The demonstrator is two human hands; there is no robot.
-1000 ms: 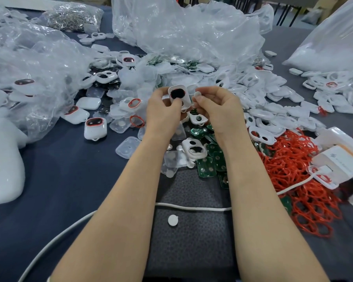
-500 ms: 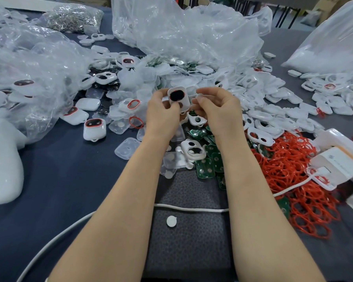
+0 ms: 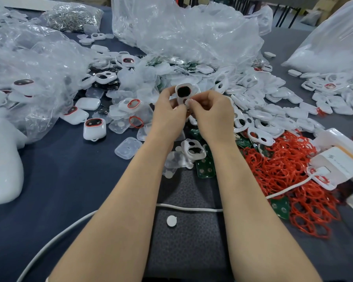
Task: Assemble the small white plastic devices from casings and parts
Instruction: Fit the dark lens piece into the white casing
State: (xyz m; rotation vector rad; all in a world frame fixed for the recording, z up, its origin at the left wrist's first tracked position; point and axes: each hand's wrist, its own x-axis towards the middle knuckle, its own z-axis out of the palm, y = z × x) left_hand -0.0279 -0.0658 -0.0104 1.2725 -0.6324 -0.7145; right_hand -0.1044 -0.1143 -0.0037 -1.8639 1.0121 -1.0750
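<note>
My left hand (image 3: 168, 112) holds a small white casing (image 3: 183, 93) upright above the table; a dark oval window fills its upper face. My right hand (image 3: 211, 111) pinches a small pale round part (image 3: 189, 102) at the casing's lower edge, fingertips touching it. Under my hands lie loose white casing frames (image 3: 193, 149), green circuit boards (image 3: 205, 166) and clear square covers (image 3: 127, 148). A finished white device with a red-rimmed window (image 3: 94, 128) sits on the table to the left.
Red rubber rings (image 3: 289, 180) are heaped at the right beside a white charger box (image 3: 338, 159) with its cable (image 3: 190, 208) crossing the table. Crumpled plastic bags (image 3: 181, 31) lie at the back and left. A white round disc (image 3: 171, 220) lies near the table's front.
My right hand has moved left and down, bringing the small round part from beside the casing onto its lower edge. The left hand has kept the casing nearly still.
</note>
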